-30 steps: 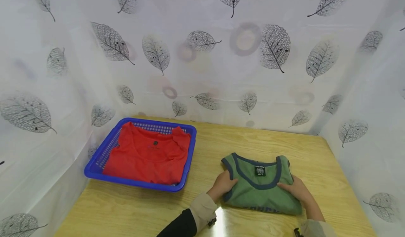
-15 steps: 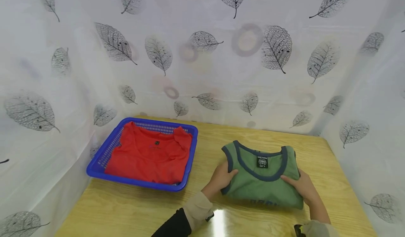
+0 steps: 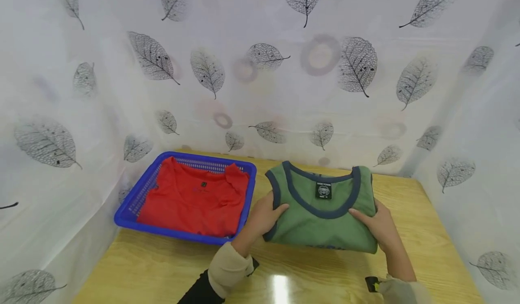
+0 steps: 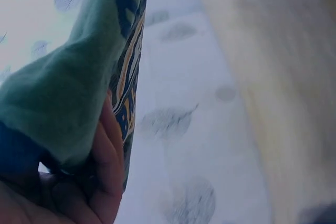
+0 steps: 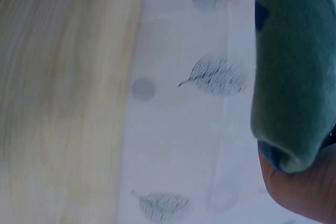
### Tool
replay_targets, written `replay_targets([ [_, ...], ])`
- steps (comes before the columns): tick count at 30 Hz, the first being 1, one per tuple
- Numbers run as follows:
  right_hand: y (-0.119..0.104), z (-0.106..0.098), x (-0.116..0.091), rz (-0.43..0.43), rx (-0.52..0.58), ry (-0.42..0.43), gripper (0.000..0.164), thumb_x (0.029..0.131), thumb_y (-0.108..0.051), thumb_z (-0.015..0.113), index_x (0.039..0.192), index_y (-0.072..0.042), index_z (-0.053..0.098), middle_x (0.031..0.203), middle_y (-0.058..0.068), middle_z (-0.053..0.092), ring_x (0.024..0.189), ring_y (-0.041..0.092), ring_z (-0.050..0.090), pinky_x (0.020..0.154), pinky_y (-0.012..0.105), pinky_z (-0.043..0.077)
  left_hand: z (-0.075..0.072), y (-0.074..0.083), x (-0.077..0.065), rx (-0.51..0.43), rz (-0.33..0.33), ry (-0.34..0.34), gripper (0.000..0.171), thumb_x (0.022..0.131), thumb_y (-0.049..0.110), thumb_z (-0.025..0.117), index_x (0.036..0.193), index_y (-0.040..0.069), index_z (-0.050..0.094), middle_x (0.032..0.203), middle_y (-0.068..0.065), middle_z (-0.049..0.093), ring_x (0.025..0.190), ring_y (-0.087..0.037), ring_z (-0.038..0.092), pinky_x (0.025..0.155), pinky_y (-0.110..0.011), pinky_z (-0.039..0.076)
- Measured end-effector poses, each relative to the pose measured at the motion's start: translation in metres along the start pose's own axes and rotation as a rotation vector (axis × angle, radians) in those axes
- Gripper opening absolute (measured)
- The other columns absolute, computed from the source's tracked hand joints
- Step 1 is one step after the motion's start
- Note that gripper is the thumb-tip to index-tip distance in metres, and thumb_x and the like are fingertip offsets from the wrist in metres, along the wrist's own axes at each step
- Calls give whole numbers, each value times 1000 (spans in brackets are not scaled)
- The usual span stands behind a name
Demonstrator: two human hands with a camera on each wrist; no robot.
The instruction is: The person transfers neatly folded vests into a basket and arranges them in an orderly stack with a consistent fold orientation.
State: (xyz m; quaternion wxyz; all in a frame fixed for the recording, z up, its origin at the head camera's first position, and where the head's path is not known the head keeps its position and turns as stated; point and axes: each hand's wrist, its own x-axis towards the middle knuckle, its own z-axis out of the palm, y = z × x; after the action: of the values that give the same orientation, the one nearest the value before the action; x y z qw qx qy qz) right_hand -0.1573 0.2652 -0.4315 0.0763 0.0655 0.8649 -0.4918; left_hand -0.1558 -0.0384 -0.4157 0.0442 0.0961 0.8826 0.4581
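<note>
Between both hands hangs a folded green sleeveless shirt with navy trim and a black neck label, held above the tabletop. The left hand grips its left side, thumb on the front; in the left wrist view its fingers curl behind the folded cloth, where a printed underside shows. On the right side, the right hand pinches the shirt with its thumb on the front. The right wrist view shows the folded edge resting in that hand, most of its fingers hidden.
A blue plastic basket holding a folded red shirt stands at the left of the wooden table. White curtains with a leaf print enclose the back and sides.
Both hands have lifted the green shirt off the table and tilted it up. It has shifted left, closer to the basket, which stays in place.
</note>
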Motion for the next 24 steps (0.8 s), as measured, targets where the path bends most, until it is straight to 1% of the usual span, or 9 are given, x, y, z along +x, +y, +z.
replay_targets([
  [3, -18, 16, 4, -21, 33, 17, 72, 89, -35, 63, 143, 0, 29, 129, 24, 48, 90, 7, 55, 78, 26, 50, -23, -3, -3, 25, -5, 26, 51, 93, 28, 57, 133, -1, 45, 132, -22, 54, 120, -38, 53, 99, -50, 43],
  [6, -33, 36, 8, -27, 77, 29, 71, 89, -34, 64, 142, -2, 31, 129, 22, 48, 97, 14, 56, 82, 28, 49, -45, -10, -5, 40, -24, 61, 53, 93, 26, 58, 135, -2, 43, 135, -23, 51, 124, -40, 49, 102, -51, 40],
  [10, -50, 66, 13, -40, 157, 21, 69, 89, -31, 65, 142, -2, 32, 130, 22, 48, 109, 28, 54, 90, 36, 47, -73, -23, -6, 62, -78, 98, 55, 93, 26, 58, 138, -1, 42, 137, -23, 49, 126, -40, 46, 104, -51, 38],
  [13, -62, 88, 14, -53, 222, 1, 68, 89, -27, 65, 142, -1, 31, 132, 24, 46, 117, 34, 50, 97, 44, 44, -94, -38, -6, 82, -108, 104, 56, 93, 27, 58, 139, 0, 41, 138, -22, 49, 127, -39, 46, 105, -51, 38],
  [16, -73, 109, 16, -71, 264, -15, 65, 89, -23, 64, 142, -1, 32, 132, 24, 46, 119, 36, 48, 101, 48, 41, -115, -56, -7, 106, -105, 95, 57, 94, 28, 57, 140, 0, 39, 139, -23, 47, 128, -39, 45, 106, -52, 36],
  [21, -89, 144, 23, -128, 289, -20, 60, 89, -20, 64, 139, -1, 36, 130, 23, 50, 117, 34, 50, 100, 48, 42, -148, -84, -9, 137, -56, 82, 56, 95, 30, 54, 139, -2, 39, 136, -24, 49, 124, -40, 48, 103, -53, 39],
  [24, -95, 162, 27, -153, 283, -20, 59, 89, -21, 65, 137, -2, 38, 128, 21, 52, 116, 33, 51, 99, 47, 42, -164, -98, -10, 164, -51, 88, 57, 95, 31, 54, 139, -3, 39, 134, -25, 51, 122, -40, 50, 102, -53, 40],
])
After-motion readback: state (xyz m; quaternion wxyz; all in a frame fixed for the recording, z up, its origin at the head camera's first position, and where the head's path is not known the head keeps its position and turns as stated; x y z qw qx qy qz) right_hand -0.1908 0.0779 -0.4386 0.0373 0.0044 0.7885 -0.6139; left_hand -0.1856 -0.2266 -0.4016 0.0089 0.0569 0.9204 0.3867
